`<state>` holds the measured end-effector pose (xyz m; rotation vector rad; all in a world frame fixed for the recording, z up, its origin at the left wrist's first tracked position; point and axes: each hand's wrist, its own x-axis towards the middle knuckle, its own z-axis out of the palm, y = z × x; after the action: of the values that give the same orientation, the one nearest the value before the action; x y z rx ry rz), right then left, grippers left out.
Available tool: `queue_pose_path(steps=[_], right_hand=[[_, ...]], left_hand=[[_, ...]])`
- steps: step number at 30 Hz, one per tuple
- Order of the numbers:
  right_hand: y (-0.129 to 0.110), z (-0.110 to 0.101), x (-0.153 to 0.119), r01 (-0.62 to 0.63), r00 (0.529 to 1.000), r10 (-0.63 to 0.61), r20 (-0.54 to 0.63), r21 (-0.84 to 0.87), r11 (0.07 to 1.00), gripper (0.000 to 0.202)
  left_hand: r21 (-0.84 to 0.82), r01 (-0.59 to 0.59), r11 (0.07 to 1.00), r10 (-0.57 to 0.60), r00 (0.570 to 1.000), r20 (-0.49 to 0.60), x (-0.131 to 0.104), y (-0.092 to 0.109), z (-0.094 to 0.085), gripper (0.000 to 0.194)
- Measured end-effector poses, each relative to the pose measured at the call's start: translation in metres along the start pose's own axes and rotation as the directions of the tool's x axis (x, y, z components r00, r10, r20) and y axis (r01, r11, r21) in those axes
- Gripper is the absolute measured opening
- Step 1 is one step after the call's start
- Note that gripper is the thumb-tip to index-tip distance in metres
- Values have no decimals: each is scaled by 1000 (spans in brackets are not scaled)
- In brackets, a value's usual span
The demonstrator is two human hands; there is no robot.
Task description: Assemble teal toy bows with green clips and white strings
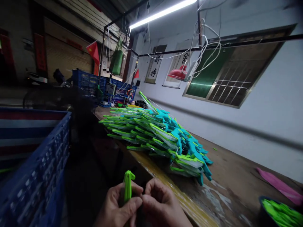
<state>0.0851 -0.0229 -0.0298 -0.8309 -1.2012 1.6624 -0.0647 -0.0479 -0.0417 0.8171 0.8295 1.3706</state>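
Two bare hands meet low in the view, in front of the edge of the bench (233, 170). The fingers of the left hand (120, 205) are closed around a bright green plastic piece (128, 186), which stands nearly upright between thumb and fingers, its hooked top above the hand. The fingers of the right hand (161, 201) are pinched narrow at the tips, right by the left thumb; whether anything small is between them, I cannot tell.

Just beyond the hands, yellow tape (163, 179) runs along the bench edge. A big pile of green and teal parts (151, 132) lies past it, with clear plastic and thin white strings among them. Off to the right are a pink cloth (280, 186) and a dark tub (261, 208) full of bright green pieces (282, 212).

On the left, beside the bench, stands a blue crate (50, 154) with a striped lining (21, 129). Farther back, more blue crates (86, 82) stand near a hanging green bag (116, 60). A red lamp (177, 73) hangs before the wall, and a light tube (163, 13) glows overhead.
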Motion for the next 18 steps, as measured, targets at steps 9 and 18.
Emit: queue_pose_path(steps=[9, 18], right_hand=[[-12, 7, -6, -137, 989, 124, 80, 182, 974, 52], [-18, 3, -19, -129, 990, 116, -75, -198, 972, 60]], left_hand=[[-39, 48, 998, -42, 989, 140, 1, 8, 1, 47], [64, -13, 998, -1, 977, 212, 4, -2, -6, 49]])
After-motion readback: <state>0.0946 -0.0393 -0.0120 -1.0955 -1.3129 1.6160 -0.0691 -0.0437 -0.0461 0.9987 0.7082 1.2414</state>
